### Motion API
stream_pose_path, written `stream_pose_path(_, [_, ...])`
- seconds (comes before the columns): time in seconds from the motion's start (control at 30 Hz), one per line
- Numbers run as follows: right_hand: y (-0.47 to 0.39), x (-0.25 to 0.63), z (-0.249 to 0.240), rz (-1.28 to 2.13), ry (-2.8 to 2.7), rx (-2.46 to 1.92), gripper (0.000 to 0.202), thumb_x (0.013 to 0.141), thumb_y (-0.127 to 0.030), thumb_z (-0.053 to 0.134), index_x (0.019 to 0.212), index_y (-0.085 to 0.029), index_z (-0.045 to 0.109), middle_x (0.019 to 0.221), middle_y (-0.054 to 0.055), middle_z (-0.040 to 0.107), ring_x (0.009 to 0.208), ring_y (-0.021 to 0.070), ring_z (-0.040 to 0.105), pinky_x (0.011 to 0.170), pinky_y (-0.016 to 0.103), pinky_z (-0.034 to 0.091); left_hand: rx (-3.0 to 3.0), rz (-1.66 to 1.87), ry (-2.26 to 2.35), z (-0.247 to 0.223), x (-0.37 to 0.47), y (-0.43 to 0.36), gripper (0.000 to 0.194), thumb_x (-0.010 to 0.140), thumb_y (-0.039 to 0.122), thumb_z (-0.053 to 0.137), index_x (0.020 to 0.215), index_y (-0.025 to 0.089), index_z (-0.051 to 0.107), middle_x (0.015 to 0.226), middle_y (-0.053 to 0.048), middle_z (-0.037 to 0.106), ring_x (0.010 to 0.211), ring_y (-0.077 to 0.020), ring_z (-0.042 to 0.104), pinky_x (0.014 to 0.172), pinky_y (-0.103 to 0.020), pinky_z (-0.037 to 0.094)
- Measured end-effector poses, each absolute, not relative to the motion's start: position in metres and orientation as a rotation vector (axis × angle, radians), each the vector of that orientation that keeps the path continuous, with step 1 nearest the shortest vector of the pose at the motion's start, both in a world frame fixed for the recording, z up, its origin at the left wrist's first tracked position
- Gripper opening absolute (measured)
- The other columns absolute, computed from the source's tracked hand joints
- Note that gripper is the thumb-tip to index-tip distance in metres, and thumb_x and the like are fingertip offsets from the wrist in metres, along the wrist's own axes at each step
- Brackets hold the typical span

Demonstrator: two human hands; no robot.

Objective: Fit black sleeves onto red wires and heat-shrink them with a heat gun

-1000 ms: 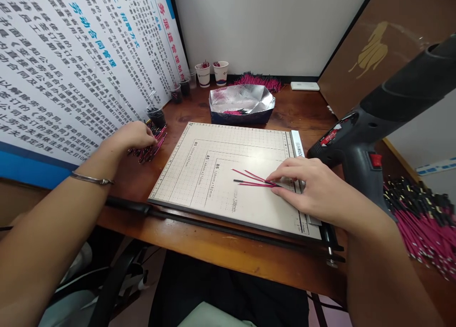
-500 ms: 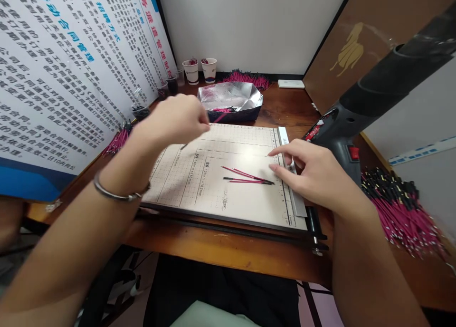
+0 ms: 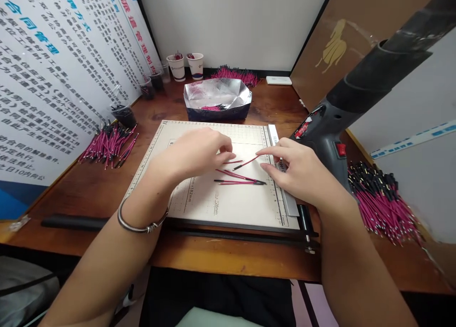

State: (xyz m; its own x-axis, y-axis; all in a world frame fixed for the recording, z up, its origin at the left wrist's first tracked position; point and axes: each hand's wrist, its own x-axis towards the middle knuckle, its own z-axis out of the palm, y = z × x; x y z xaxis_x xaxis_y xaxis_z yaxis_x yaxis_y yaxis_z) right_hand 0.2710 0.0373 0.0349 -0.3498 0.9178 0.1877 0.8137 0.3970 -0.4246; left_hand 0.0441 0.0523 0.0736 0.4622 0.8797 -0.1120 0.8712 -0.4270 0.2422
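Note:
Above the paper trimmer board [image 3: 235, 203], my left hand [image 3: 199, 151] is closed, thumb and fingers together. A short red wire [image 3: 239, 162] sticks out at its fingertips. At the board's right side, my right hand [image 3: 299, 172] has its index finger and thumb apart. The index fingertip is at the upper end of a red wire with a black sleeve [image 3: 244, 164], which slants down to the left. Just below lie several more red wires with black ends [image 3: 240, 178], in a loose crossing group on the board.
A foil-lined box [image 3: 218, 96] with wires stands behind the board. Wire piles lie at left [image 3: 109, 144], right [image 3: 383, 203] and back [image 3: 235, 75]. Paper cups [image 3: 176, 68] stand at the back. A heat gun [image 3: 331, 122] with a red switch rises at right. The trimmer's black arm [image 3: 74, 221] crosses the front.
My left hand has come down and right from over the board's back left to its middle. Another sleeved wire now shows at my right index fingertip. The view has shifted slightly.

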Motion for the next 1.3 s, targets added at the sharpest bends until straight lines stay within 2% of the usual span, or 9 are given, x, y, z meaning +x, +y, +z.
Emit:
stream_pose_path(0.1, [0.040, 0.271, 0.031, 0.357, -2.282, -1.496, 0.027, 0.089, -0.023, 0.060, 0.107, -0.025, 0.079, 0.085, 0.004, 0.060, 0.072, 0.0140, 0.056, 0.072, 0.031, 0.045, 2.457, 0.025, 1.554, 0.068, 0.035, 0.050, 0.027, 0.096, 0.026, 0.050, 0.092, 0.020, 0.076, 0.089, -0.005, 0.077, 0.078, -0.0189, 0.063, 0.065, -0.030, 0.035])
stream_pose_path(0.2, [0.042, 0.271, 0.031, 0.367, -2.305, -1.463, 0.022, 0.089, -0.023, 0.061, 0.099, -0.026, 0.080, 0.080, 0.003, 0.060, 0.069, 0.0127, 0.056, 0.069, 0.030, 0.045, 2.452, 0.007, 1.568, 0.065, 0.029, 0.047, 0.025, 0.093, 0.025, 0.051, 0.094, 0.021, 0.075, 0.093, -0.004, 0.076, 0.084, -0.0212, 0.064, 0.068, -0.031, 0.036])
stream_pose_path(0.37, [0.042, 0.271, 0.032, 0.402, -2.300, -1.464, 0.018, 0.089, -0.023, 0.060, 0.092, -0.024, 0.078, 0.076, 0.002, 0.062, 0.067, 0.0122, 0.057, 0.067, 0.029, 0.044, 2.340, -0.013, 1.506, 0.064, 0.026, 0.048, 0.022, 0.085, 0.017, 0.055, 0.093, 0.024, 0.074, 0.089, -0.001, 0.074, 0.080, -0.0190, 0.063, 0.066, -0.030, 0.038])
stream_pose_path(0.53, [0.042, 0.270, 0.029, 0.408, -2.342, -1.377, 0.026, 0.093, -0.026, 0.055, 0.104, -0.025, 0.079, 0.090, 0.005, 0.068, 0.078, 0.0158, 0.062, 0.074, 0.033, 0.048, 2.344, 0.002, 1.589, 0.061, 0.029, 0.052, 0.021, 0.089, 0.018, 0.053, 0.094, 0.020, 0.074, 0.093, -0.004, 0.076, 0.082, -0.0207, 0.064, 0.068, -0.031, 0.039])
stream_pose_path(0.7, [0.042, 0.267, 0.022, 0.444, -2.432, -1.247, 0.034, 0.098, -0.027, 0.048, 0.113, -0.027, 0.078, 0.098, 0.008, 0.069, 0.091, 0.0212, 0.063, 0.086, 0.041, 0.050, 2.397, 0.116, 1.638, 0.056, 0.034, 0.055, 0.027, 0.096, 0.021, 0.051, 0.109, 0.020, 0.074, 0.094, -0.006, 0.076, 0.085, -0.0225, 0.066, 0.072, -0.032, 0.042])
stream_pose_path(0.87, [0.041, 0.265, 0.020, 0.424, -2.437, -1.281, 0.032, 0.097, -0.029, 0.049, 0.112, -0.033, 0.077, 0.106, 0.006, 0.070, 0.099, 0.0237, 0.063, 0.092, 0.046, 0.048, 2.379, 0.147, 1.582, 0.055, 0.040, 0.057, 0.026, 0.094, 0.017, 0.053, 0.103, 0.020, 0.077, 0.091, -0.006, 0.076, 0.083, -0.0215, 0.065, 0.071, -0.032, 0.041])
stream_pose_path(1.03, [0.041, 0.264, 0.025, 0.434, -2.410, -1.326, 0.029, 0.098, -0.034, 0.047, 0.101, -0.028, 0.076, 0.114, 0.004, 0.074, 0.104, 0.0255, 0.063, 0.094, 0.047, 0.046, 2.389, 0.182, 1.536, 0.052, 0.042, 0.058, 0.028, 0.092, 0.014, 0.049, 0.092, 0.016, 0.077, 0.094, -0.008, 0.077, 0.085, -0.0227, 0.066, 0.073, -0.034, 0.044])
stream_pose_path(1.17, [0.042, 0.264, 0.028, 0.474, -2.390, -1.364, 0.028, 0.097, -0.033, 0.047, 0.102, -0.025, 0.074, 0.122, 0.005, 0.075, 0.104, 0.0256, 0.063, 0.095, 0.047, 0.046, 2.390, 0.231, 1.367, 0.050, 0.039, 0.057, 0.032, 0.084, 0.007, 0.049, 0.094, 0.018, 0.078, 0.097, -0.007, 0.077, 0.091, -0.0214, 0.067, 0.082, -0.033, 0.048])
stream_pose_path(1.3, [0.041, 0.269, 0.030, 0.416, -2.350, -1.360, 0.018, 0.091, -0.033, 0.058, 0.098, -0.023, 0.072, 0.108, 0.008, 0.075, 0.100, 0.0242, 0.064, 0.092, 0.042, 0.047, 2.414, 0.204, 1.368, 0.050, 0.033, 0.059, 0.039, 0.084, 0.005, 0.047, 0.104, 0.021, 0.077, 0.108, -0.007, 0.072, 0.095, -0.0213, 0.066, 0.085, -0.034, 0.049])
